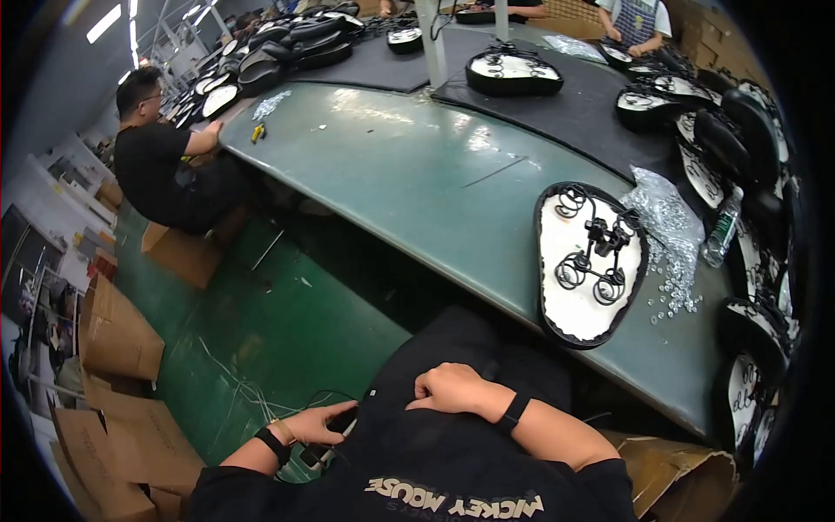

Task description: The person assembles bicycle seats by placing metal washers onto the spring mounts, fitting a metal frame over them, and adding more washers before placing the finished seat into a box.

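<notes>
My left hand (317, 424) is down beside my left hip, its fingers closed around a small dark object (342, 423) whose kind I cannot make out. Thin cables run close by it. Over my lap, my right hand (452, 387) is curled in a loose fist, with nothing visible in it. In front of me on the green table (374, 165), a wide bicycle saddle (581, 300) lies upside down. Its white underside faces up, with black coil springs and a clamp (602, 239) on it. Neither hand touches the saddle.
Right of the saddle are a plastic bag (665, 209) of small clear pieces, some spilled, and a plastic bottle (724, 228). More saddles (513, 71) stand on black mats and pile up at right. A seated person (170, 161) is at left. Cardboard boxes (122, 335) line the floor.
</notes>
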{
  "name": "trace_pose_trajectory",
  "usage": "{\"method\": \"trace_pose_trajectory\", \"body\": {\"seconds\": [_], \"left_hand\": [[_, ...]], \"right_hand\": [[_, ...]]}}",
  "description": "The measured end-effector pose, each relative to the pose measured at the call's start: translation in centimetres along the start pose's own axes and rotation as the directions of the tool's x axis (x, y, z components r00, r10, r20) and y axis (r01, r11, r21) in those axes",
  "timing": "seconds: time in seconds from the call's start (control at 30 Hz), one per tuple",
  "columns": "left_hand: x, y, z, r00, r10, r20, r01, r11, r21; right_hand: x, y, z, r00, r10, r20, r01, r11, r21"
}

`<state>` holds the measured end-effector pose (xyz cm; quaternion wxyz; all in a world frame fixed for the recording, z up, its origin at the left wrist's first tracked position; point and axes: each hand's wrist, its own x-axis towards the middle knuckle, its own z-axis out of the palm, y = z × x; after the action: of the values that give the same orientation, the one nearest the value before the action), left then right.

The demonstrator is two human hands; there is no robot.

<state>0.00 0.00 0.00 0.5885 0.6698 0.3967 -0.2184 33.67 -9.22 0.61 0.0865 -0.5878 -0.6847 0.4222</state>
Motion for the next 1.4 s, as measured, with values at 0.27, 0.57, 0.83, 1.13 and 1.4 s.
{"method": "trace_pose_trajectory", "body": {"seconds": [0.27, 0.57, 0.83, 1.13, 1.4], "left_hand": [[1.9, 3.0, 1.1, 0.870, 0.475, -0.134, -0.420, 0.855, 0.305], [1.6, 0.4, 0.5, 0.979, -0.113, -0.170, 0.102, 0.992, -0.071], [3.6, -1.9, 1.3, 0.883, 0.279, -0.378, -0.279, 0.959, 0.057], [3.1, 1.2, -0.8, 0.945, 0.217, -0.243, -0.219, 0.976, 0.021], [2.5, 6.5, 0.3, 0.925, 0.274, -0.263, -0.211, 0.947, 0.242]], "right_hand": [[0.0, -0.6, -0.1, 0.975, -0.046, -0.219, 0.126, 0.922, 0.366], [0.4, 1.1, 1.9, 0.876, -0.234, -0.421, 0.370, 0.887, 0.277], [-0.7, 0.1, 0.6, 0.888, -0.220, -0.403, 0.364, 0.873, 0.325], [-12.6, 3.8, -5.1, 0.561, -0.008, -0.828, 0.366, 0.899, 0.240], [-26.2, 13.6, -8.2, -0.097, 0.592, -0.800, 0.068, 0.806, 0.588]]}}
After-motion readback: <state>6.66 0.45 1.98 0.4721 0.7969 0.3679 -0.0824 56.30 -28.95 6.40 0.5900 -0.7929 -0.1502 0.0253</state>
